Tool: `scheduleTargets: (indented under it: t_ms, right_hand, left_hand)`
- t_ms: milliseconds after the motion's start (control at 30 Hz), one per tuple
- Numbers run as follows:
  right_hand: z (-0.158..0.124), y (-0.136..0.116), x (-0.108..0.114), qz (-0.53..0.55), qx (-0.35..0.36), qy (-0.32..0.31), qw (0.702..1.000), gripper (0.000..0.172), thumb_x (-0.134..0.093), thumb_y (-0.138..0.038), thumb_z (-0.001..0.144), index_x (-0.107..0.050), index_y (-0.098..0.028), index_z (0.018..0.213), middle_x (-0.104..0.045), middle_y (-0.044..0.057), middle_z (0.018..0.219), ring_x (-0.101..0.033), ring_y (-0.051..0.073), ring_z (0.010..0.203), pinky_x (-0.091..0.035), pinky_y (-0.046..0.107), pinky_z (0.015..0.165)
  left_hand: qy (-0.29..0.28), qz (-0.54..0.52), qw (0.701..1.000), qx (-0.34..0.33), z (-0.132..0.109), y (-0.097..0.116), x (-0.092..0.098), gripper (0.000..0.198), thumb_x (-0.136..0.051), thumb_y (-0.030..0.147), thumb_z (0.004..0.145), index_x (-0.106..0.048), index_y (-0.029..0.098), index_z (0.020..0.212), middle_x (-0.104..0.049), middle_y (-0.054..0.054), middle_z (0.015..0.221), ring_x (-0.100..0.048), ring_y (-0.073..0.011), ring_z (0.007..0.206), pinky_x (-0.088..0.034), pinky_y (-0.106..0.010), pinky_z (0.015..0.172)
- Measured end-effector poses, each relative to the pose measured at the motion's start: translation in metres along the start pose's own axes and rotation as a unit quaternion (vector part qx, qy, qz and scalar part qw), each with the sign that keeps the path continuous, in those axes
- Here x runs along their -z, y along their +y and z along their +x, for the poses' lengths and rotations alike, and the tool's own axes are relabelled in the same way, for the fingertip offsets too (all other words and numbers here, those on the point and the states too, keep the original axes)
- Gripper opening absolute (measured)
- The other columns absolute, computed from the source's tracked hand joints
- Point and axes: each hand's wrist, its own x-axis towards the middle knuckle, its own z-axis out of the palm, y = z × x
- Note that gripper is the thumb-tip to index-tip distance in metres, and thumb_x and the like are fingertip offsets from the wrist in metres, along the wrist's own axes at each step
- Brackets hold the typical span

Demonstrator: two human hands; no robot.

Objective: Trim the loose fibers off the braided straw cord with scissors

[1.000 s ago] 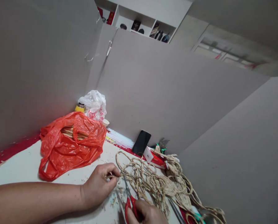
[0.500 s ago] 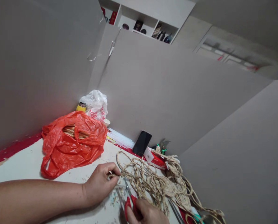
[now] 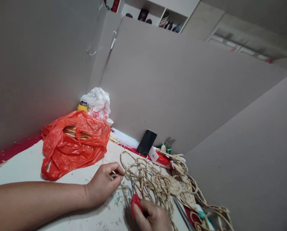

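Between thumb and fingertips, my left hand (image 3: 106,182) pinches a strand of the twisted straw cord (image 3: 155,183). My right hand (image 3: 154,215) is closed on the red handles of a pair of scissors (image 3: 135,202). The scissor blades point up toward my left fingertips and lie close beside the cord; their handles are together. Loose loops of the tan cord pile up to the right of my left hand. Small cut bits are scattered on the white tabletop (image 3: 85,175) around and under the blades.
A red plastic bag (image 3: 78,157) with straw strands inside lies at the left. Behind it stand a white plastic bag (image 3: 98,101), a yellow jar (image 3: 82,106) and a paper cup (image 3: 109,122). A phone (image 3: 147,142) leans by the wall, near green-handled pliers (image 3: 167,147).
The scissors' handles have come together, closing the blades near the cord. My left hand keeps its pinch. The whole view has shifted slightly.
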Motion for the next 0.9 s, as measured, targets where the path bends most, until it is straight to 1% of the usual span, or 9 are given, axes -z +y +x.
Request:
scheduleTargets:
  t_ms: [67, 133, 233, 333, 467, 533, 633, 733, 900]
  right_hand:
    - [0.003, -0.004, 0.005, 0.108, -0.038, -0.008, 0.993, 0.052, -0.051, -0.053, 0.082, -0.046, -0.019, 0.043, -0.039, -0.003, 0.044, -0.035, 0.011, 0.045, -0.025, 0.024, 0.045]
    - [0.007, -0.010, 0.007, 0.225, -0.101, -0.044, 0.968, 0.054, -0.054, -0.057, 0.081, -0.049, -0.017, 0.044, -0.040, -0.002, 0.044, -0.036, 0.010, 0.045, -0.027, 0.023, 0.044]
    - [0.009, -0.018, 0.003, 0.394, -0.226, -0.094, 0.886, 0.052, -0.059, -0.064, 0.075, -0.063, -0.014, 0.062, -0.053, 0.001, 0.052, -0.039, 0.009, 0.040, -0.027, 0.021, 0.038]
    - [0.010, -0.023, -0.002, 0.513, -0.287, -0.091, 0.804, 0.050, -0.065, -0.061, 0.074, -0.067, -0.012, 0.079, -0.058, 0.001, 0.055, -0.038, 0.006, 0.037, -0.025, 0.019, 0.037]
    - [0.012, -0.030, 0.002, 0.620, -0.341, -0.051, 0.705, 0.036, -0.080, -0.044, 0.066, -0.063, -0.013, 0.070, -0.048, -0.005, 0.050, -0.035, 0.004, 0.042, -0.025, 0.015, 0.040]
    - [0.015, -0.033, 0.004, 0.652, -0.353, -0.013, 0.671, 0.034, -0.085, -0.037, 0.059, -0.060, -0.014, 0.067, -0.046, -0.006, 0.053, -0.035, 0.004, 0.046, -0.028, 0.015, 0.041]
    - [0.018, -0.033, 0.007, 0.657, -0.331, 0.046, 0.676, 0.034, -0.085, -0.033, 0.059, -0.056, -0.016, 0.062, -0.040, -0.008, 0.054, -0.032, 0.005, 0.047, -0.029, 0.016, 0.041]
    - [0.020, -0.029, 0.008, 0.621, -0.295, 0.086, 0.721, 0.033, -0.082, -0.035, 0.063, -0.055, -0.017, 0.062, -0.039, -0.008, 0.054, -0.031, 0.005, 0.047, -0.027, 0.017, 0.041]
    - [0.019, -0.022, 0.011, 0.505, -0.261, 0.113, 0.815, 0.031, -0.079, -0.041, 0.065, -0.059, -0.017, 0.064, -0.044, -0.006, 0.052, -0.033, 0.008, 0.048, -0.029, 0.020, 0.044]
  left_hand:
    - [-0.002, -0.013, 1.000, 0.014, 0.001, 0.001, 0.001, 0.012, -0.050, 0.011, 0.072, -0.060, 0.016, 0.076, -0.063, -0.001, 0.076, -0.058, -0.0139, 0.077, -0.044, -0.024, 0.073]
    - [-0.006, -0.028, 0.999, 0.034, 0.001, 0.003, 0.001, 0.010, -0.052, 0.012, 0.072, -0.061, 0.016, 0.076, -0.063, -0.001, 0.077, -0.057, -0.0142, 0.079, -0.044, -0.024, 0.074]
    - [-0.035, -0.068, 0.994, 0.073, -0.003, 0.007, -0.002, 0.008, -0.056, 0.014, 0.071, -0.061, 0.015, 0.077, -0.063, -0.001, 0.077, -0.057, -0.0143, 0.078, -0.044, -0.025, 0.073]
    - [-0.096, -0.101, 0.985, 0.102, -0.010, 0.009, -0.006, 0.010, -0.060, 0.018, 0.072, -0.064, 0.015, 0.080, -0.066, -0.002, 0.079, -0.059, -0.0140, 0.075, -0.046, -0.026, 0.071]
    - [-0.175, -0.109, 0.974, 0.088, -0.018, 0.007, -0.012, 0.019, -0.059, 0.019, 0.076, -0.071, 0.016, 0.090, -0.072, -0.005, 0.087, -0.062, -0.0151, 0.079, -0.047, -0.029, 0.077]
    - [-0.194, -0.135, 0.965, 0.111, -0.019, 0.005, -0.013, 0.021, -0.060, 0.019, 0.075, -0.071, 0.016, 0.092, -0.072, -0.005, 0.087, -0.063, -0.0146, 0.077, -0.048, -0.029, 0.074]
    - [-0.196, -0.204, 0.942, 0.182, -0.018, 0.003, -0.014, 0.023, -0.068, 0.023, 0.070, -0.065, 0.014, 0.090, -0.069, -0.003, 0.077, -0.062, -0.0122, 0.064, -0.049, -0.026, 0.062]
    - [-0.206, -0.249, 0.917, 0.234, -0.015, 0.003, -0.015, 0.030, -0.074, 0.030, 0.067, -0.060, 0.014, 0.088, -0.066, -0.002, 0.071, -0.061, -0.0111, 0.055, -0.047, -0.024, 0.054]
    - [-0.253, -0.266, 0.887, 0.278, -0.011, 0.009, -0.013, 0.037, -0.078, 0.035, 0.061, -0.060, 0.012, 0.083, -0.068, -0.005, 0.072, -0.062, -0.0122, 0.054, -0.046, -0.023, 0.050]
